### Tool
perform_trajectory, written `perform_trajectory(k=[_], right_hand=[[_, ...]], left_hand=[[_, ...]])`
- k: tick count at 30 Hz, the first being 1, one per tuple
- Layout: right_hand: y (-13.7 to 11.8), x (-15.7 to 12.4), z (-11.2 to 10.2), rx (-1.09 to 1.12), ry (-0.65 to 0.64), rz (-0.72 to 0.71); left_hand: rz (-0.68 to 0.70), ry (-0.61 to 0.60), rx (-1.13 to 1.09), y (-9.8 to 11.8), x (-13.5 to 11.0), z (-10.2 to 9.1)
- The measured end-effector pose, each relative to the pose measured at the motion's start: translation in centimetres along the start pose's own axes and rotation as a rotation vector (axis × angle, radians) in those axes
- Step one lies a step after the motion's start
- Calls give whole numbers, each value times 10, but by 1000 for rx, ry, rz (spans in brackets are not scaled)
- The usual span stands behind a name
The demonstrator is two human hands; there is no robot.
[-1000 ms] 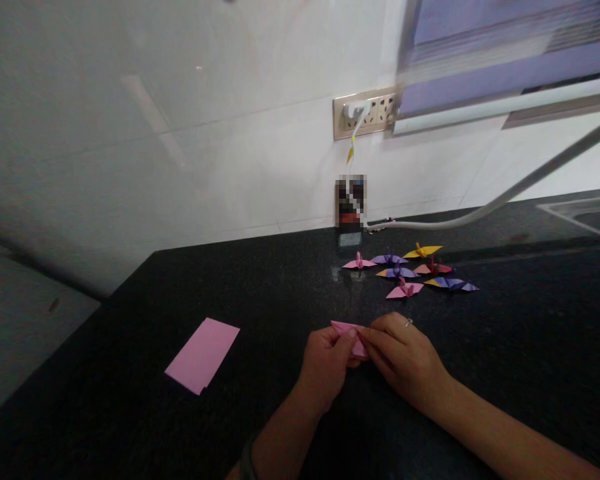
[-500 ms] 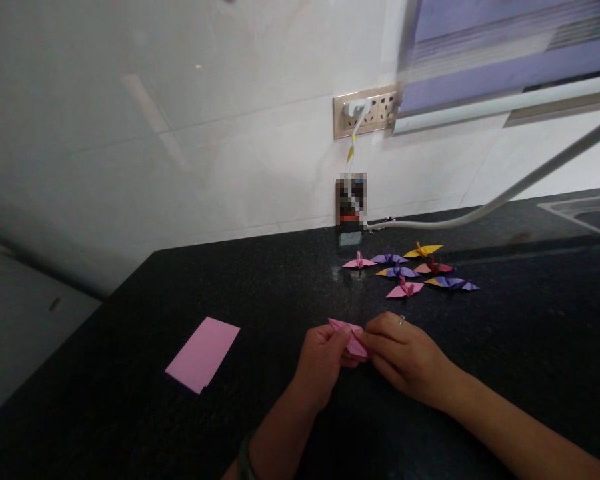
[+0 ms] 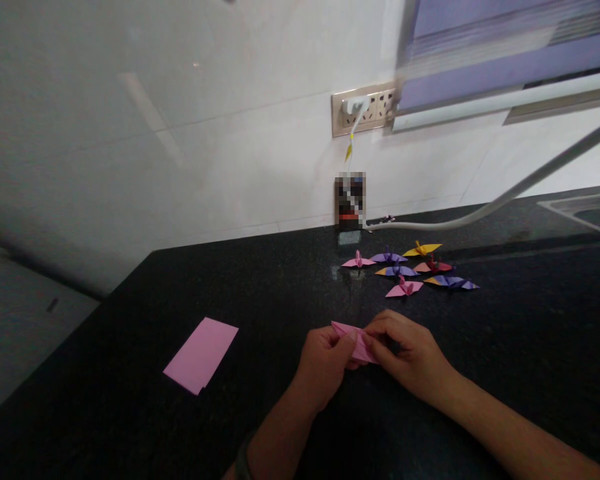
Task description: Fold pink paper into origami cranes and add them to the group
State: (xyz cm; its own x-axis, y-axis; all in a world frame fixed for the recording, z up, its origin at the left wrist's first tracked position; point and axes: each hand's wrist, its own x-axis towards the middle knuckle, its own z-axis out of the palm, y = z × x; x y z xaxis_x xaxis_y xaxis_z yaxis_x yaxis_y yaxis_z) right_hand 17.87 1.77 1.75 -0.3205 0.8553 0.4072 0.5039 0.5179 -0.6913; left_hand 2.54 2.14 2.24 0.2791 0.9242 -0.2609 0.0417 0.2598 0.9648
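Observation:
A piece of folded pink origami paper (image 3: 349,329) is held between my two hands over the dark counter. My left hand (image 3: 325,363) is closed on its left part, thumb on top and fingers underneath. My right hand (image 3: 413,353) pinches its right edge, with the thumb on the near face; its fingertips are partly hidden by the paper. Beyond my hands sit several folded paper cranes, among them a pink crane (image 3: 405,287), a yellow crane (image 3: 423,249) and a purple crane (image 3: 453,283).
Pink paper sheets (image 3: 203,355) lie to the left on the black counter (image 3: 130,400). A box with a blurred face (image 3: 350,200) leans on the wall below a socket (image 3: 363,110). A white cable (image 3: 445,221) runs right along the back, towards a sink edge (image 3: 570,213).
The folded paper has shifted slightly right and down in my hands. My right thumb has moved across its face and the right fingers have lifted and bent more.

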Motion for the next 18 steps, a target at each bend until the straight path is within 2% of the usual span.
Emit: perform_trajectory(k=[13,18], right_hand=[[5,3,-2,-135,-93,-66],[7,-1,2,-248,-48,-150]], left_hand=[[133,2,241,-3,-1,-4],[89,21,168,-2,-1,-2]])
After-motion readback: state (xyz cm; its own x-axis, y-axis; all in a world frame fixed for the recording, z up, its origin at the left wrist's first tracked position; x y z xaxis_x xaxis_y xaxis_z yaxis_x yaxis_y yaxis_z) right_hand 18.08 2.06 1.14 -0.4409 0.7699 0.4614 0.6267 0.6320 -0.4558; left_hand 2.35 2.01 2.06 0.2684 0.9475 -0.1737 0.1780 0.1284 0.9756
